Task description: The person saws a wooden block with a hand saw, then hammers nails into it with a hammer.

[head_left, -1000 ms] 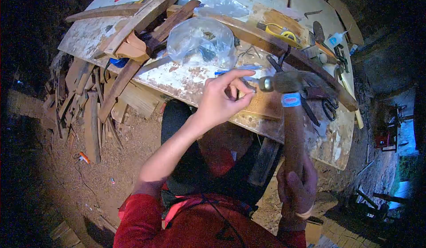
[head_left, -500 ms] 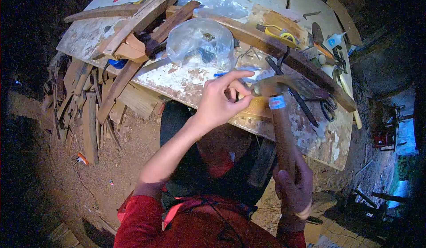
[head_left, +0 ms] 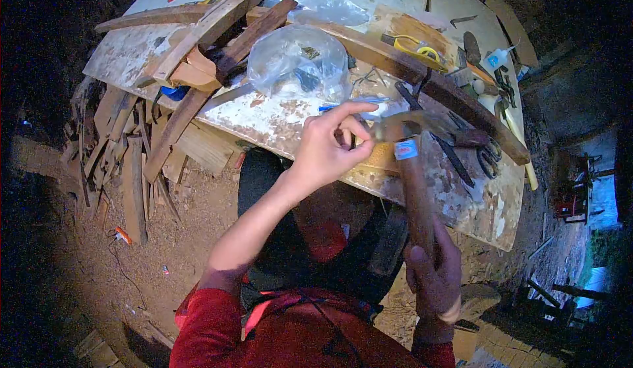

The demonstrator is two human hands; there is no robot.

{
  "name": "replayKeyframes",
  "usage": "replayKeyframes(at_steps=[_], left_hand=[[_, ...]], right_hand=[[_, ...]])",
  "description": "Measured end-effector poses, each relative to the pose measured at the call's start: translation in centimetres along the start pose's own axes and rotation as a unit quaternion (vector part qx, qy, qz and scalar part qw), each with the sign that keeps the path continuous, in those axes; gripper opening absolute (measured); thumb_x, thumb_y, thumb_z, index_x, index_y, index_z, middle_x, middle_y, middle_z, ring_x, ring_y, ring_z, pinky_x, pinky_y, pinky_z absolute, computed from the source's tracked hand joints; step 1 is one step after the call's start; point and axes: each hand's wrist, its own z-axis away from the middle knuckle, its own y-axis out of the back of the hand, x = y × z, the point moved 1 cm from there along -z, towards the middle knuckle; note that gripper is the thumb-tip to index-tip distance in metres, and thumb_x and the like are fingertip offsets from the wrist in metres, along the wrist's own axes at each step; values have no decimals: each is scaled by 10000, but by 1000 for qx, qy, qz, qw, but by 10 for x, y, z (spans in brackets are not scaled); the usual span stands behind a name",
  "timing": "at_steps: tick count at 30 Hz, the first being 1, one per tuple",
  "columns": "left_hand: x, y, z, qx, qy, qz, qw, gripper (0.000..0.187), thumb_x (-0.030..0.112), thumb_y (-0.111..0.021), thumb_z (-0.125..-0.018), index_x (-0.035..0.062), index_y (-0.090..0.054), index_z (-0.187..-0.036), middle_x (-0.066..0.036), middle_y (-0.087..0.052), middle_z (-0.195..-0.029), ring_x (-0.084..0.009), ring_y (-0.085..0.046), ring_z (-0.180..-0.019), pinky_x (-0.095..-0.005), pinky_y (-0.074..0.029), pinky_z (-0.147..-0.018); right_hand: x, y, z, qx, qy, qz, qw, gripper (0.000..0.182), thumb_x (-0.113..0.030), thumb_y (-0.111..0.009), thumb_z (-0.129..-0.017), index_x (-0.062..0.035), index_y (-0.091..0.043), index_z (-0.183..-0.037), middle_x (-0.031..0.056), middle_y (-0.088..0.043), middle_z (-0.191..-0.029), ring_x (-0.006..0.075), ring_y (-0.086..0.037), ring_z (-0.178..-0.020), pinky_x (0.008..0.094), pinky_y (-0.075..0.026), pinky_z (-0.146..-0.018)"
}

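Observation:
My right hand (head_left: 435,272) is wrapped round the wooden handle of a hammer (head_left: 415,190), which has a blue and white label just below its head. The blurred hammer head lies close beside the fingertips of my left hand (head_left: 330,144). Thumb and index finger of that hand are curled together in a pinch over the front edge of the workbench (head_left: 250,121). Whatever they pinch is too small or hidden to make out. Beneath them a light yellowish wooden piece (head_left: 379,160) rests at the bench edge, partly covered by the hand and hammer.
Behind my hands lies a clear plastic bag (head_left: 297,61). A long wooden beam (head_left: 422,84) crosses the bench, with a yellow tape measure (head_left: 415,48) beyond it. Pliers (head_left: 488,160) lie at the right. Wood strips (head_left: 135,183) are stacked at the left.
The hammer head has shifted slightly, its label now a little higher and further left. My right hand has moved slightly with it. My left hand keeps its pinch in place.

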Motion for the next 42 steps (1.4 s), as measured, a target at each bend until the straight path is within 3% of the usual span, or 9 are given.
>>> replayKeyframes(at_steps=[15, 18, 24, 27, 31, 33, 36, 39, 42], left_hand=[[-3, 1, 1, -2, 10, 8, 1000, 463, 10, -750, -733, 73, -639, -1179, 43, -672, -699, -1, -457, -546, -187, -399, -534], [-2, -1, 1, -3, 11, 10, 1000, 473, 8, -751, -733, 70, -633, -1187, 41, -669, -697, -1, -454, -548, -189, -399, -535], [0, 2, 1, -3, 14, 0, 1000, 508, 13, -752, -729, 64, -617, -1215, 42, -657, -687, -8, -467, -560, -189, -406, -545], [-1, -1, 0, 0, 14, 4, 1000, 549, 14, -751, -722, 61, -598, -1247, 41, -640, -680, -11, -477, -572, -191, -415, -556], [2, 1, 0, 3, 20, 9, 1000, 619, 12, -751, -712, 59, -566, -1301, 43, -606, -664, -13, -484, -580, -188, -419, -569], [1, 1, 1, 3, 20, 12, 1000, 646, 10, -748, -707, 61, -554, -1321, 46, -590, -656, -14, -485, -581, -186, -417, -575], [0, 0, 1, 6, 16, 9, 1000, 671, 7, -744, -703, 67, -540, -1339, 52, -570, -646, -14, -482, -580, -185, -412, -580], [5, 2, -1, 5, 19, 3, 1000, 696, 8, -744, -700, 76, -524, -1357, 55, -555, -636, -12, -475, -577, -186, -408, -580], [6, 2, 1, 5, 19, 1, 1000, 721, 11, -747, -702, 82, -505, -1377, 58, -548, -623, -11, -466, -568, -187, -407, -577]], right_hand=[[7, 3, 4, -15, 18, -88, 996, 762, -483, -735, -800, 21, -486, -1314, 7, -539, -704, 41, -441, -456, 187, -314, -374], [0, 2, -1, -28, -34, -34, 998, 796, -468, -731, -804, 26, -452, -1363, 7, -537, -709, 44, -445, -467, 186, -323, -385], [6, -1, 3, -19, 26, -97, 995, 788, -442, -740, -802, 33, -446, -1357, 13, -547, -725, 41, -442, -477, 184, -322, -387], [2, -3, -1, 2, -36, -43, 998, 787, -437, -744, -799, 40, -450, -1351, 13, -549, -712, 43, -444, -465, 187, -324, -385], [5, 11, 1, -84, 9, -7, 996, 592, -191, -625, -906, -36, -413, -1436, 43, -640, -880, 93, -532, -605, 268, -444, -533], [9, 13, 0, -109, 17, -38, 993, 597, -170, -626, -902, -34, -405, -1440, 44, -646, -859, 107, -550, -609, 288, -465, -547], [-3, 7, -3, -79, -44, 73, 993, 597, -148, -617, -898, -30, -398, -1441, 63, -656, -817, 130, -573, -611, 322, -490, -570], [5, 6, 2, -72, 35, 76, 994, 594, -153, -623, -898, -41, -403, -1438, 81, -660, -784, 137, -578, -602, 332, -494, -573], [17, -1, 3, -43, 31, -34, 998, 774, -469, -697, -828, 23, -456, -1376, -8, -545, -727, 36, -441, -499, 190, -328, -409]])
